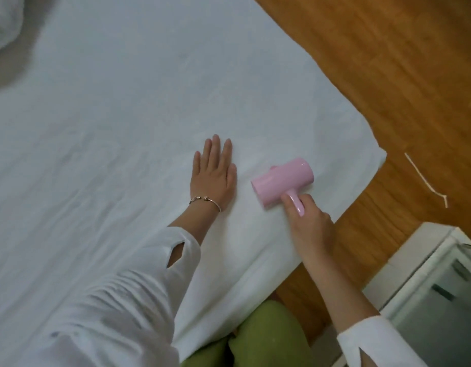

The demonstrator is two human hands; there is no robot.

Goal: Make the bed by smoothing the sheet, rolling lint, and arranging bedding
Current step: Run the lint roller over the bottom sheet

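A person leans over a bed, its white sheet (123,128) spread flat across the mattress and faintly creased toward the near side. Far from the lint roller, at the sheet's upper left corner of view, a bunched white mass, likely a pillow or duvet (3,19), waits unarranged. Just left of the roller, the left hand (213,176) lies palm down on the sheet, fingers straight and close together, a thin bracelet (205,202) at the wrist; it appears to pin the fabric taut. The pink lint roller (283,180) rests on the sheet near the bed's right-hand corner, its drum lying sideways. Immediately below and right of the drum, the right hand (305,221) wraps its fingers round the short handle. Right of the roller, beyond the sheet's edge, a pale strip (425,181) lies on the wooden floor (388,62), with a white cabinet (427,274) lower down. The lint-rolling step looks to be in hand. The next stroke calls for steady downward pressure while the flat hand keeps the cloth from dragging, then a shift to unrolled areas.
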